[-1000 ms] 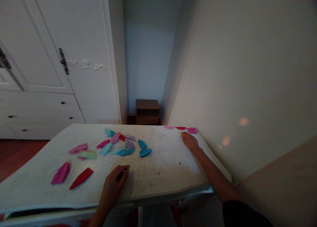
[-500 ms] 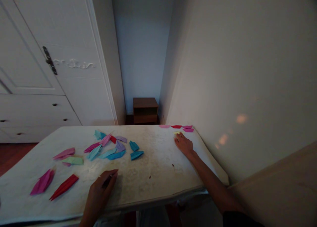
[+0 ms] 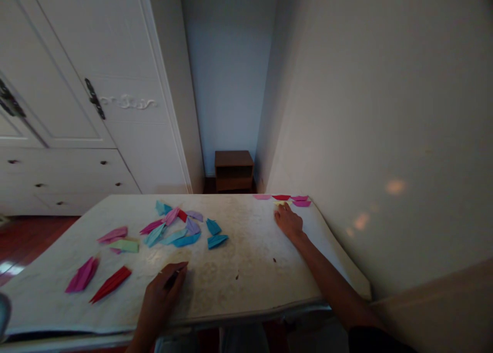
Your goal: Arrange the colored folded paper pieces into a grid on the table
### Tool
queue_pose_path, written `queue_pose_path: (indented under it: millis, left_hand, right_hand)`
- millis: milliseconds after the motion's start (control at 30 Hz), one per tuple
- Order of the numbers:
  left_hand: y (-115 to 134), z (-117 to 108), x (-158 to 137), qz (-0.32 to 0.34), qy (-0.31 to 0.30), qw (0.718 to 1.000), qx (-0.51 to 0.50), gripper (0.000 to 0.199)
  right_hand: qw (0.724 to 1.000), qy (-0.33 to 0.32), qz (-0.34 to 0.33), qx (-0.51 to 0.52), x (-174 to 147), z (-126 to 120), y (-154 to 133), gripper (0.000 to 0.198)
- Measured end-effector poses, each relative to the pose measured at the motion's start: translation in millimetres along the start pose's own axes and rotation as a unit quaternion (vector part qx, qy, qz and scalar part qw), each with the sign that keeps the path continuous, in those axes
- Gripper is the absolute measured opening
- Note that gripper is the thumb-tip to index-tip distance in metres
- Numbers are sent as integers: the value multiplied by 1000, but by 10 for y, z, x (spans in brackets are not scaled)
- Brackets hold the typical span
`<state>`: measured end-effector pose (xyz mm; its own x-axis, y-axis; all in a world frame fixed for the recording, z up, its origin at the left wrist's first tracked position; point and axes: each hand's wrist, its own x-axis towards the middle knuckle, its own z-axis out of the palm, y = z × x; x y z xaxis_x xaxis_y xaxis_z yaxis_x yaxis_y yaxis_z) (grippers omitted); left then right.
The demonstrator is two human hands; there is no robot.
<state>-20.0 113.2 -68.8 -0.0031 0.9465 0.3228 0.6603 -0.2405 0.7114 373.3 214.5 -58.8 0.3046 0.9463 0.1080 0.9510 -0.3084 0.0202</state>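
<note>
At the far right of the table, my right hand (image 3: 288,221) has its fingertips closed down on a pale yellow folded paper piece (image 3: 278,203), partly covered by the fingers. Just behind it are a red folded piece (image 3: 281,197) and a pink one (image 3: 262,197), in line along the far edge. Two magenta pieces (image 3: 301,204) lie beside these, at the corner. My left hand (image 3: 165,289) rests near the front edge, fingers curled in and thumb against them, with nothing visible in it. Nearest to it is a red pleated paper piece (image 3: 111,284).
Several folded papers lie loosely on the left half, among them a magenta one (image 3: 82,274), a light green one (image 3: 125,245) and a blue one (image 3: 217,241). A wall (image 3: 346,137) borders the table (image 3: 246,250) on the right. Beyond stand a white wardrobe (image 3: 131,137) and a brown nightstand (image 3: 233,158).
The view has turned slightly left. The yellow piece now lies straighter alongside the red one, with my right fingers still on it. My left hand stays in nearly the same pose.
</note>
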Motion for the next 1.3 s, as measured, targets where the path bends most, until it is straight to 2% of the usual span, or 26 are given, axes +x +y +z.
queue_pose_path:
  millis: [500, 700, 833, 1033, 1167, 1300]
  left_hand:
    - [-9, 34, -23, -7, 0, 1000, -11, 37]
    - [31, 30, -52, -10, -17, 999, -29, 34]
    - [13, 38, -68, -21, -28, 998, -51, 33]
    - [-14, -32, 23, -56, -56, 993, -88, 37]
    - [-57, -204, 201, -66, -67, 991, -96, 40]
    - [-219, -453, 406, -80, -15, 995, -53, 40]
  right_hand:
    - [997, 73, -23, -3, -56, 74, -34, 41]
    - [983, 64, -126, 120, -325, 46, -182, 26]
    - [955, 28, -223, 194, -547, 69, -324, 35]
    - [907, 4, -367, 206, -820, 121, -517, 39]
    - [897, 11, -396, 195, -922, 124, -580, 42]
    - [895, 32, -403, 190, -938, 139, -588, 46]
